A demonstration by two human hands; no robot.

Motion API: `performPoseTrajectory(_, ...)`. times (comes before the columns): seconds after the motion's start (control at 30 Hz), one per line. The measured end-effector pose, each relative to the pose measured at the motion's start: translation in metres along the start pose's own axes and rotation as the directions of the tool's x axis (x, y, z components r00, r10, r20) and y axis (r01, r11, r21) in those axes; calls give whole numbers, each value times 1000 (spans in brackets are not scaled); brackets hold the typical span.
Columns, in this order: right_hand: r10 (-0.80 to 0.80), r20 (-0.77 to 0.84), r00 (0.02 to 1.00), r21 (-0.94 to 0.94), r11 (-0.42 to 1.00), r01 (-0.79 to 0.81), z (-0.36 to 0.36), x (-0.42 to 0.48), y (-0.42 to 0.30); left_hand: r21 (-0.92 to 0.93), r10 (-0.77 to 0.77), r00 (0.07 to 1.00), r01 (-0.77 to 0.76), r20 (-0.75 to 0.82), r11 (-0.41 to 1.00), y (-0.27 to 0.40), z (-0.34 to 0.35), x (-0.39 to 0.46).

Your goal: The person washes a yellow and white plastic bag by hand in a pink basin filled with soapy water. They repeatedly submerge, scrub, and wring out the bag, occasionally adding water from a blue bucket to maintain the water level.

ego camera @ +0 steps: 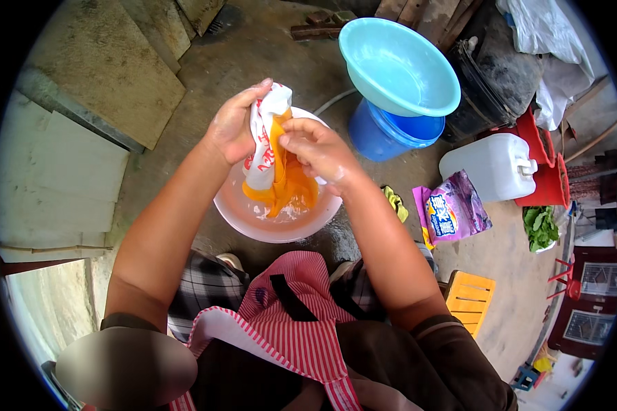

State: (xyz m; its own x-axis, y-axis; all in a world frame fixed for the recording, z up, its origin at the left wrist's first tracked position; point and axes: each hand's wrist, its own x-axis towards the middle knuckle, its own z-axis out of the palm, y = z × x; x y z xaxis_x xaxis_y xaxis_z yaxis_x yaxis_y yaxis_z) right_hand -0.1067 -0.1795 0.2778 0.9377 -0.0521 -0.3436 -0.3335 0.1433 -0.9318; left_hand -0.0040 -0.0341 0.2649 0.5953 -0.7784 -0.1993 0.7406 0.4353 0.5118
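Note:
Both hands hold a wet cloth [284,174], orange-yellow with a white part that bears red printing, above a round pale plastic basin [231,216]. My left hand [239,120] grips the white part along its upper left side, thumb near the top. On the right, my right hand [313,146] pinches the orange edge between thumb and fingers. The cloth's lower end hangs into the basin, where shallow water shows. Suds or wet sheen mark the right wrist. The fingers of my left hand behind the cloth are hidden.
A light-blue basin [398,67] rests on a blue bucket [385,131] at the upper right. Nearby are a purple detergent bag [455,208], a white jerrycan [483,167], a yellow-green cloth item [395,204] and a yellow slatted stool [470,300]. Boards [103,67] lean at the left.

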Motion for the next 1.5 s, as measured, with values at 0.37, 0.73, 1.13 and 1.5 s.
performPoseTrajectory(0.37,-203,-49,978,-192,963,190,-2,9,15,23,36,997,-35,-65,999,13,1,-12)
performPoseTrajectory(0.73,-114,-45,992,-3,993,114,-13,2,-3,239,12,988,25,-155,971,16,12,-25)
performPoseTrajectory(1.13,-138,-165,977,42,988,146,-15,1,-6,528,108,993,-65,-50,847,8,16,-26)
performPoseTrajectory(1.5,-129,-163,978,82,986,144,-14,-2,-10,448,106,972,-1,-209,894,-2,21,-19)
